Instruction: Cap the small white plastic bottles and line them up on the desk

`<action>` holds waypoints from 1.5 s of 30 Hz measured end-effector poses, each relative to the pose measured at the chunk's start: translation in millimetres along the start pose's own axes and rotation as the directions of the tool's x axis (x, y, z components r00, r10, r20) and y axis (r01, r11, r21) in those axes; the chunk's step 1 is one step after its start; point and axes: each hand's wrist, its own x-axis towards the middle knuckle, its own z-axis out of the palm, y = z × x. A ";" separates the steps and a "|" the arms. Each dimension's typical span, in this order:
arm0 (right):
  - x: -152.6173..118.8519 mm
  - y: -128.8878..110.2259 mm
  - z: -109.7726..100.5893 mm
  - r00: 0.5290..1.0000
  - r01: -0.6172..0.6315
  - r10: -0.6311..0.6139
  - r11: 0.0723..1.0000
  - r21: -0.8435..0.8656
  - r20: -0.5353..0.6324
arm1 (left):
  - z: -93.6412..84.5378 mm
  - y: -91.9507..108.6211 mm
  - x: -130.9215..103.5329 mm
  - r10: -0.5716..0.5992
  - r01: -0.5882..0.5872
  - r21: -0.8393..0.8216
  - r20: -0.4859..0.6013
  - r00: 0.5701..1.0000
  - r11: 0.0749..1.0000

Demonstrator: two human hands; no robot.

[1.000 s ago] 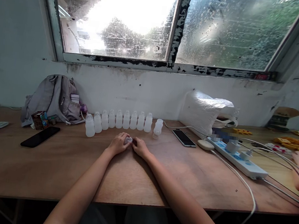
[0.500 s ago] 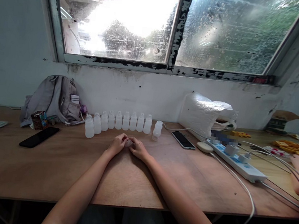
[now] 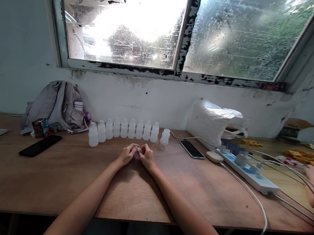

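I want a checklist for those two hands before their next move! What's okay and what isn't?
1. Small pale piece held: ok, it is at the fingertips of the left hand and right hand.
2. Piece facing the right way: cannot tell, the fingers hide most of it.
3. Row of white bottles standing up: ok, all upright.
4. Lone bottle clear of the row: ok, it stands apart at the right end.
5. Black phone out of the way: ok, it lies well to the left.
6. White cable fully on the table: not ok, it hangs over the front edge.
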 end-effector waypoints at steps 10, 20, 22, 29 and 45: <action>7.6 8.4 2.0 0.996 -0.082 0.084 0.994 -0.073 0.034 | -7.9 14.7 -4.7 -0.007 -0.041 0.319 0.149 0.989 0.947; 8.4 7.7 3.6 0.998 -0.038 0.040 0.998 -0.050 0.045 | -6.7 11.6 -5.7 0.075 -0.149 0.538 0.158 0.985 0.830; 8.0 7.4 4.2 0.998 -0.023 0.025 0.999 -0.030 0.051 | -7.0 12.0 -5.7 0.080 -0.158 0.569 0.160 0.984 0.807; 8.5 7.2 5.1 0.999 0.009 -0.011 0.999 0.037 0.046 | -9.8 15.4 -7.0 0.104 -0.198 0.650 0.181 0.978 0.733; 8.5 11.9 3.1 0.999 -0.029 0.028 0.999 0.042 0.044 | -5.5 19.7 -10.9 0.096 -0.200 0.680 0.188 0.978 0.705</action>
